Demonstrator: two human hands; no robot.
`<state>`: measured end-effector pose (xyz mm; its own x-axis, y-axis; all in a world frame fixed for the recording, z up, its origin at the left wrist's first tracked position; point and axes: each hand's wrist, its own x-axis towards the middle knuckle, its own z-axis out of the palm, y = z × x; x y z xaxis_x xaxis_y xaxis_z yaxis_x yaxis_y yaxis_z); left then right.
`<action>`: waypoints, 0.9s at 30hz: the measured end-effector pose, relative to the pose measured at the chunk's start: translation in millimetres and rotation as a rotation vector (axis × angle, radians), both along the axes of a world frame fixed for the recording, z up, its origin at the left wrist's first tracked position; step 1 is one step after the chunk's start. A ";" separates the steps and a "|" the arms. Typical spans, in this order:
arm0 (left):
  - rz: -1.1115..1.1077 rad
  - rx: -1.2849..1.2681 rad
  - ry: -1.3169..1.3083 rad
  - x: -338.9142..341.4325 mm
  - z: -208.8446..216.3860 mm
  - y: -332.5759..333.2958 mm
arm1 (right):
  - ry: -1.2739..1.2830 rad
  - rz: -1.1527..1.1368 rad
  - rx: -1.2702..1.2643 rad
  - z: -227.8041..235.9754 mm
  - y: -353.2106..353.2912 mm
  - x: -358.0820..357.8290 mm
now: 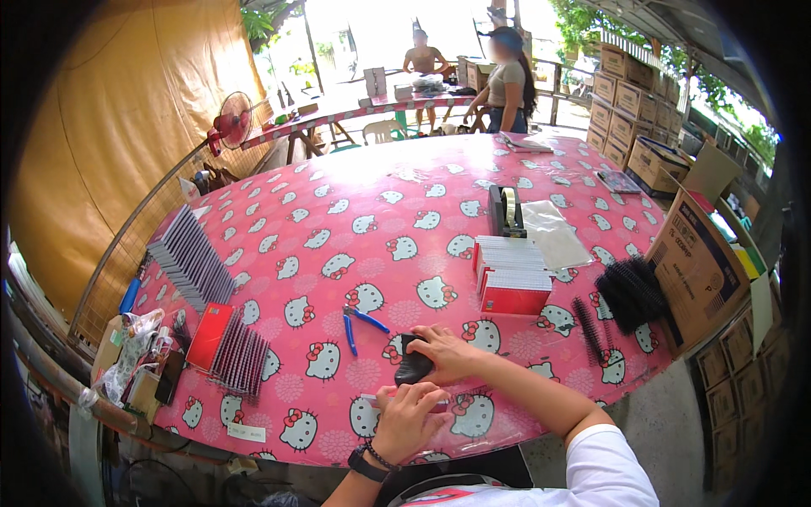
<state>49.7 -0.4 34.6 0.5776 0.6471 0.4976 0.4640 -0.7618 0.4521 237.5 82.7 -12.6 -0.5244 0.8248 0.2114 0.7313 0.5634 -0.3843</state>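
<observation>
My right hand (448,353) is wrapped round a smooth, dark, rounded object (414,362) on the table; its exact kind does not show. Just nearer to me, my left hand (409,422), with a black watch and a beaded bracelet at its wrist, has its fingers curled over a small, thin red-and-white booklet (368,400). Most of that booklet is hidden beneath the hand. Beyond and to the left of my hands lie blue-handled pliers (363,326), touched by neither hand.
Stacked spiral-bound notebooks (193,258) and red-covered booklets (226,348) stand left. Right are red-and-white booklets (512,275), a tape dispenser (507,211), a clear plastic bag (556,235), black binding coils (632,291) and a carton (697,266). Two people stand beyond the pink-patterned table (338,224).
</observation>
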 end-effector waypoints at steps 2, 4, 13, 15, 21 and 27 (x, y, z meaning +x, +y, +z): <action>-0.008 0.032 0.063 -2.7 -10.3 3.9 | 0.072 -0.009 0.029 -10.7 0.3 -4.7; 0.022 0.019 0.099 -3.5 -16.0 3.9 | 0.072 0.006 -0.007 -4.4 -8.2 -1.2; 0.020 0.005 0.091 -6.9 -13.9 3.2 | 1.125 -0.154 -0.731 -5.4 -110.4 82.3; 0.002 -0.018 0.087 -5.5 -16.3 3.9 | 1.600 -0.116 -0.715 -23.3 -137.4 75.7; -0.038 -0.005 0.104 -9.9 -20.7 8.9 | 1.812 0.102 -0.746 -43.0 -138.5 40.5; 0.048 0.013 -0.029 -17.0 -4.3 10.8 | 1.346 -0.007 -0.839 -26.6 -121.8 42.3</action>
